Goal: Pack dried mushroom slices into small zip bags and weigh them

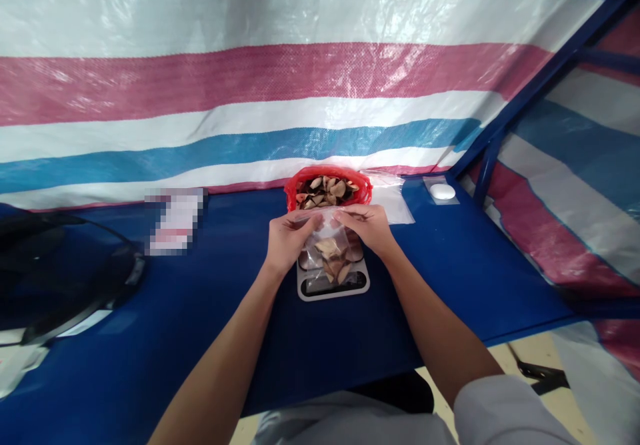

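Observation:
Between my two hands hangs a small clear zip bag (327, 258) with several brown and tan dried pieces in its lower part. My left hand (293, 235) pinches the bag's top edge on the left, and my right hand (367, 228) pinches the same edge on the right. Both thumbs lie near the middle of that edge. Below the bag is a white kitchen scale (334, 295), its dark display partly covered by the bag. Right behind my hands stands a red plastic bag (367, 188), open at the top and full of similar dried pieces (327, 190).
Flat clear plastic bags (393, 198) lie right of the red bag. Farther right, a white round object (443, 192) rests on a small clear bag. A blurred-out packet (177, 221) and a large black object (65, 271) are on the blue table (210, 338). Striped sheeting (250, 78) rises behind.

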Demonstrator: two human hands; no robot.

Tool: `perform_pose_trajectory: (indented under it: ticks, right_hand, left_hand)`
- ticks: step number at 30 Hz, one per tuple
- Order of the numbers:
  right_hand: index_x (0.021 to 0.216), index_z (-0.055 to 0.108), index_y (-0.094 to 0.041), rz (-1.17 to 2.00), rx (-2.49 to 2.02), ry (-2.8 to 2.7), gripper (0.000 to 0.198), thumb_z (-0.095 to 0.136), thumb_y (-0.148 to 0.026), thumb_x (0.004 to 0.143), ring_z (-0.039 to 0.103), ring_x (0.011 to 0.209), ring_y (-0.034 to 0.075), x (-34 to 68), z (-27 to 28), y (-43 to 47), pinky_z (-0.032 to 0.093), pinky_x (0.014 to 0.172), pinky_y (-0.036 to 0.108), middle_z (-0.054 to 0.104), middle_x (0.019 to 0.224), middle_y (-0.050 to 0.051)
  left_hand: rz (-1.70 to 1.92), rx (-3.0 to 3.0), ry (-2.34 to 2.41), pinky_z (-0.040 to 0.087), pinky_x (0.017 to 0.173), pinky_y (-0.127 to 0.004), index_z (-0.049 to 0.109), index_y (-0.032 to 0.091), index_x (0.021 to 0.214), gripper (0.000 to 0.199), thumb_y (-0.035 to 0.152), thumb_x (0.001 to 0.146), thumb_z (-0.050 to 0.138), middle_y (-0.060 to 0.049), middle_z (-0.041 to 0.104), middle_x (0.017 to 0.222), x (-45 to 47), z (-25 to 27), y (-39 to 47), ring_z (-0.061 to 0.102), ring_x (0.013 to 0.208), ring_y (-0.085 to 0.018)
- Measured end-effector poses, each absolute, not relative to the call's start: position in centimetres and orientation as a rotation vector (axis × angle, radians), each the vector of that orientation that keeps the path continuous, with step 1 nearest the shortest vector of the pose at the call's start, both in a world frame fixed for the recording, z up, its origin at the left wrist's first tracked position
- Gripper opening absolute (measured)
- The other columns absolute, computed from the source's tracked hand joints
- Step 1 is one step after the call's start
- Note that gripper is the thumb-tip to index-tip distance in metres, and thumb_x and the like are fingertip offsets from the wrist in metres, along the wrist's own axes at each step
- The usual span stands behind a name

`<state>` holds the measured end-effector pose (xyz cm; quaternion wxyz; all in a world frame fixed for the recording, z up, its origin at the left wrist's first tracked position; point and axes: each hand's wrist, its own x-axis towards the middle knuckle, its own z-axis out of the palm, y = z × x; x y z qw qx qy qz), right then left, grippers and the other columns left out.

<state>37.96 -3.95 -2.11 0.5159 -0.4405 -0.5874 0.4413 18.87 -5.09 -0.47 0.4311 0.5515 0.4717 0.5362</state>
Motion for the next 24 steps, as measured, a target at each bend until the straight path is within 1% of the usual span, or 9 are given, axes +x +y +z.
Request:
perform_pose_trajectory:
  ticks: [2, 4, 6, 10, 14, 16, 20, 24]
  right_hand:
    - [0.086, 0.082, -0.021, 1.059, -1.048, -1.405, 0.030, 0.080, -0.048, 0.075, 0.074, 0.071, 0.022, 38.0, -2.1, -3.9, 0.061, 0.065, 0.032, 0.079, 0.079, 0.004]
    - [0.085, 0.082, -0.021, 1.054, -1.047, -1.396, 0.030, 0.080, -0.049, 0.075, 0.073, 0.068, 0.020, 38.1, -2.0, -3.8, 0.060, 0.061, 0.030, 0.079, 0.077, 0.004]
    - [0.084, 0.082, -0.020, 1.055, -1.046, -1.390, 0.030, 0.079, -0.048, 0.076, 0.071, 0.064, 0.018, 38.2, -1.9, -3.9, 0.060, 0.058, 0.029, 0.078, 0.075, 0.003]
    - [0.082, 0.082, -0.020, 1.035, -1.032, -1.404, 0.026, 0.076, -0.046, 0.079, 0.070, 0.062, 0.016, 38.1, -1.8, -4.0, 0.060, 0.060, 0.028, 0.077, 0.073, 0.002]
    - [0.075, 0.080, -0.019, 0.974, -1.029, -1.431, 0.030, 0.073, -0.047, 0.082, 0.070, 0.063, 0.017, 37.9, -1.7, -4.1, 0.059, 0.062, 0.028, 0.076, 0.071, 0.003]
    - [0.076, 0.080, -0.019, 0.972, -1.032, -1.425, 0.030, 0.073, -0.047, 0.082, 0.070, 0.064, 0.017, 37.9, -1.7, -4.0, 0.060, 0.063, 0.028, 0.076, 0.072, 0.003]
    - [0.083, 0.081, -0.020, 0.997, -1.040, -1.362, 0.029, 0.076, -0.048, 0.079, 0.071, 0.064, 0.018, 38.1, -1.8, -3.8, 0.061, 0.063, 0.029, 0.077, 0.074, 0.003]
    - [0.085, 0.080, -0.021, 1.006, -1.018, -1.340, 0.030, 0.075, -0.049, 0.080, 0.071, 0.065, 0.018, 38.3, -2.2, -3.5, 0.062, 0.064, 0.030, 0.077, 0.076, 0.003]
  left_hand:
    - [1.340, 1.369, 1.169, 0.055, 0.065, -0.027, 0.082, 0.016, 0.083, 0.032, 0.046, 0.070, 0.084, -0.006, 0.077, 0.075, 18.8, -0.7, -5.0, 0.068, 0.067, -0.018]
    - [1.343, 1.364, 1.166, 0.054, 0.064, -0.026, 0.082, 0.016, 0.082, 0.032, 0.046, 0.069, 0.085, -0.005, 0.077, 0.074, 18.7, -0.9, -4.9, 0.067, 0.066, -0.017]
    - [1.350, 1.359, 1.167, 0.052, 0.061, -0.025, 0.081, 0.016, 0.079, 0.031, 0.045, 0.069, 0.085, -0.005, 0.075, 0.071, 18.6, -1.0, -4.8, 0.065, 0.063, -0.016]
    - [1.349, 1.355, 1.175, 0.050, 0.059, -0.024, 0.080, 0.015, 0.076, 0.031, 0.045, 0.070, 0.085, -0.004, 0.074, 0.068, 18.6, -0.9, -4.8, 0.064, 0.061, -0.015]
    - [1.312, 1.359, 1.157, 0.054, 0.066, -0.027, 0.081, 0.014, 0.083, 0.035, 0.046, 0.069, 0.086, -0.005, 0.076, 0.072, 18.9, -0.4, -4.8, 0.067, 0.066, -0.017]
    - [1.299, 1.371, 1.154, 0.055, 0.069, -0.028, 0.081, 0.014, 0.084, 0.035, 0.046, 0.069, 0.087, -0.005, 0.076, 0.071, 19.1, 0.0, -4.7, 0.068, 0.068, -0.018]
    - [1.282, 1.414, 1.138, 0.055, 0.071, -0.029, 0.081, 0.015, 0.082, 0.032, 0.044, 0.070, 0.086, -0.005, 0.076, 0.073, 19.4, 0.3, -3.9, 0.069, 0.069, -0.019]
    - [1.266, 1.467, 1.106, 0.056, 0.071, -0.030, 0.080, 0.016, 0.074, 0.028, 0.043, 0.071, 0.086, -0.006, 0.077, 0.072, 19.4, 0.3, -3.0, 0.069, 0.069, -0.020]
